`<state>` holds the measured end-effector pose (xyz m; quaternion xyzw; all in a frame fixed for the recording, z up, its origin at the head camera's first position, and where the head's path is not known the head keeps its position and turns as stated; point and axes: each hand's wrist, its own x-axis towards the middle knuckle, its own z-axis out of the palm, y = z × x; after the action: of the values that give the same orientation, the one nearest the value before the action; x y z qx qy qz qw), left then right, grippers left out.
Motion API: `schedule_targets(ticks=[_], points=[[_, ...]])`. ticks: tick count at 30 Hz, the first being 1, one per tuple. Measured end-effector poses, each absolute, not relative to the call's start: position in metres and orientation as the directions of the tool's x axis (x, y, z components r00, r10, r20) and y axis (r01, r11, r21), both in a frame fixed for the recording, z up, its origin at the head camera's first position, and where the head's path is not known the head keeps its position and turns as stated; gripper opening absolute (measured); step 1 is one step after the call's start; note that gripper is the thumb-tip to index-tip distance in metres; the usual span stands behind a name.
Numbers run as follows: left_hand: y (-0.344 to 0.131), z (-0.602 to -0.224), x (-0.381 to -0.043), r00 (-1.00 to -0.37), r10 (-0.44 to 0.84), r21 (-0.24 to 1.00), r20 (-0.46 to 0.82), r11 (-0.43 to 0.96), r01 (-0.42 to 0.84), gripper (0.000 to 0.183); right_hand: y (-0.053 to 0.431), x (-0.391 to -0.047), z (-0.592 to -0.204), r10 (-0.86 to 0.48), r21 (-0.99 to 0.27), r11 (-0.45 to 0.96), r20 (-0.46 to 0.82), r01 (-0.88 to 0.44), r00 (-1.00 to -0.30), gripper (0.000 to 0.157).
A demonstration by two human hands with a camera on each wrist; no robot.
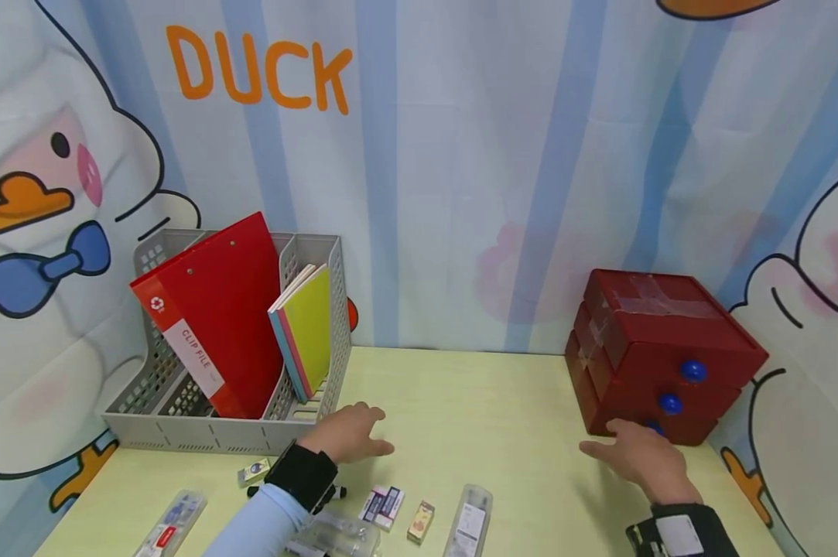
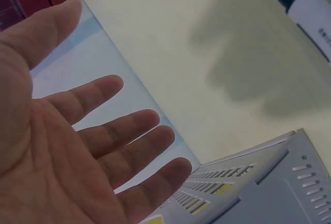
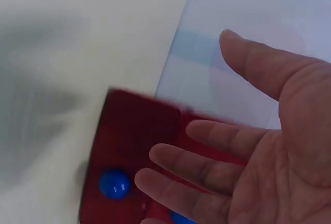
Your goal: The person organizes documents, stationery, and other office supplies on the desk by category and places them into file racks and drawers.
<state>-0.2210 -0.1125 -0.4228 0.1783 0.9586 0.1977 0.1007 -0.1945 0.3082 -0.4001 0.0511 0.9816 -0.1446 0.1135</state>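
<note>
My left hand (image 1: 347, 435) hovers over the table beside the front right corner of a grey file organizer (image 1: 203, 435), holding nothing. Its fingers (image 2: 126, 135) are spread and straight in the left wrist view. My right hand (image 1: 644, 456) is raised in front of a dark red chest of small drawers (image 1: 669, 333) with blue round knobs (image 1: 693, 370). In the right wrist view, that palm faces the camera, fingers (image 3: 199, 167) extended and overlapping the chest's front. A red clip file (image 1: 217, 325) and several colored notebooks (image 1: 307, 329) stand in the organizer.
Along the near side of the table (image 1: 460, 402) lie a clear pencil case (image 1: 171, 526), small boxes (image 1: 382, 507), a yellowish box (image 1: 421, 521), a clear case with a white label (image 1: 469, 522) and a marker (image 2: 313, 19). A duck-print curtain (image 1: 446, 170) hangs behind.
</note>
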Motion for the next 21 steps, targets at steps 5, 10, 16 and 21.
schedule_targets(ticks=[5, 10, 16, 21], points=[[-0.113, -0.425, -0.220, -0.915, 0.383, 0.418, -0.130, 0.857, 0.300, 0.056, 0.346, -0.197, -0.380, 0.098, -0.286, 0.947, -0.170, 0.145, -0.980, 0.083], [-0.113, -0.425, -0.219, -0.915, 0.381, 0.414, -0.133, 0.860, 0.298, 0.056, 0.376, -0.200, -0.365, 0.189, -0.296, 0.929, -0.140, 0.223, -0.972, 0.073], [-0.113, -0.424, -0.217, -0.916, 0.382, 0.411, -0.122, 0.859, 0.304, 0.055, 0.386, -0.205, -0.352, 0.348, -0.299, 0.887, -0.070, 0.352, -0.935, 0.071], [-0.113, -0.424, -0.216, -0.915, 0.387, 0.420, -0.115, 0.854, 0.308, 0.055, 0.388, -0.210, -0.349, 0.385, -0.306, 0.879, 0.003, 0.365, -0.923, 0.068]])
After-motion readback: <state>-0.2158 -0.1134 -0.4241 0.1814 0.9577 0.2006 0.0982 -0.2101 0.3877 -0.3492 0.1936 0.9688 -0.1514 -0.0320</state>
